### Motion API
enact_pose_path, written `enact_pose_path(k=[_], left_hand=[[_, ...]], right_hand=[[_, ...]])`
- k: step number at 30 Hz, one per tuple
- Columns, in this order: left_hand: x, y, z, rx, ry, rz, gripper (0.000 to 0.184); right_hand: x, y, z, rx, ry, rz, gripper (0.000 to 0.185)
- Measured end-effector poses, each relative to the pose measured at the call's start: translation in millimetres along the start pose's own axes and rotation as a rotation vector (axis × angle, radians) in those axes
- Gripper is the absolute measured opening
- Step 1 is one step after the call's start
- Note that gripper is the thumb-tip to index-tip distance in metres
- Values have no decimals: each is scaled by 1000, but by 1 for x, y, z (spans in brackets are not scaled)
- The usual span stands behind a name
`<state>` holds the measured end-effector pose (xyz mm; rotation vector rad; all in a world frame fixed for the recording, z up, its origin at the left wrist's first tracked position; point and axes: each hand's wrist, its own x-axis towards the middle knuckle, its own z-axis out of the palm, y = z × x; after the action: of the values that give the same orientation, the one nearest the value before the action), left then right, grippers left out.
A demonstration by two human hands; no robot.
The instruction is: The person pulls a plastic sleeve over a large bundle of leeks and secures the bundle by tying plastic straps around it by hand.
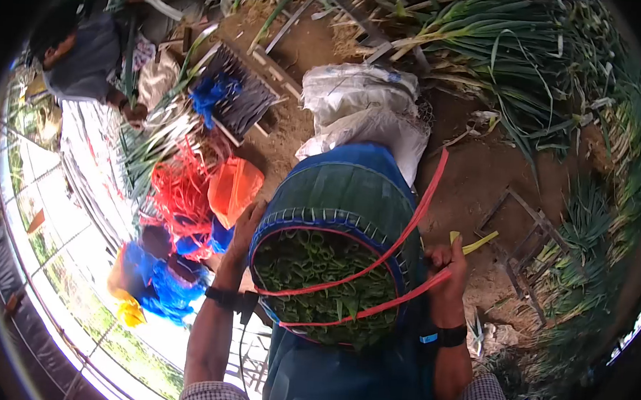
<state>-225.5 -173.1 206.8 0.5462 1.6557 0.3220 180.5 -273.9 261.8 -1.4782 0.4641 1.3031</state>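
A round bundle [323, 274] of cut green stalks, wrapped in a green and blue cover with a stitched rim, rests against the front of my body. Two strands of red ribbon [342, 317] run across its open end. My left hand [248, 228] lies against the left side of the bundle, its fingers mostly hidden behind the rim. On the right, my right hand [445, 272] is closed on the red ribbon, and a short yellow strip [481, 243] sticks out by its fingertips.
White sacks [372, 103] lie beyond the bundle. Leafy green stalks [501, 56] are piled at the upper right. Red ribbons [180, 190] and blue plastic [158, 285] sit at left, near a woven seat [232, 82]. Another person [85, 57] is at upper left. A metal frame [529, 244] stands right.
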Motion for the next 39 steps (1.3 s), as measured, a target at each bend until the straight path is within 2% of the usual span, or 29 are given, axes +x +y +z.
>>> enact_pose_path(k=[1,4,6,8,9,11,12,14,15,16,17,21,24,27,30,32,33,34,35,38,39], left_hand=[[8,0,-7,-17,-47,-2,33],[-4,6,-8,-134,-169,71,36],[4,-14,-22,-160,-319,83,34],[12,-45,-32,-103,-392,107,33],[10,-69,-32,-76,-384,146,33],[17,-111,-29,-15,-352,248,35],[21,-130,-24,-13,-305,243,35],[19,-167,-13,5,-222,219,36],[17,-174,-12,-53,-191,232,35],[12,-177,-12,-106,-161,244,34],[7,-182,-11,-154,-131,257,34],[-2,-206,-7,-26,-42,181,28],[4,-216,4,-6,43,387,27],[4,-218,21,54,209,464,21],[2,-214,26,-95,238,283,15],[-10,-212,23,-270,142,269,16],[-17,-211,21,-356,96,261,17],[-25,-212,22,-378,114,475,25],[-41,-207,24,-439,112,419,25],[-85,-192,25,-629,101,258,22],[-92,-189,26,-614,135,262,21]], right_hand=[[2,0,1,-8,-56,-26,51],[-3,1,-2,-59,-14,-12,50],[0,0,-2,-108,57,-30,48],[16,-7,-35,-219,-10,-27,42],[15,-9,-42,-286,-39,-17,40],[-5,-1,-2,-423,97,17,31],[-14,4,14,-487,176,31,33],[-7,-5,-33,-669,92,-50,38],[2,-18,-67,-756,52,-83,42],[5,-33,-97,-788,116,38,64],[2,-41,-111,-843,140,69,64],[6,-55,-114,-1065,121,28,63],[23,-69,-116,-1177,71,-15,62],[41,-88,-128,-1256,4,-78,62],[64,-105,-151,-1345,-120,-186,62],[80,-113,-173,-1406,-217,-294,62],[81,-99,-172,-1367,-220,-346,58],[82,-84,-169,-1329,-226,-398,56],[82,-65,-164,-1288,-231,-439,55],[98,-30,-125,-238,-715,-27,49],[87,-24,-101,-376,-722,-91,44]])
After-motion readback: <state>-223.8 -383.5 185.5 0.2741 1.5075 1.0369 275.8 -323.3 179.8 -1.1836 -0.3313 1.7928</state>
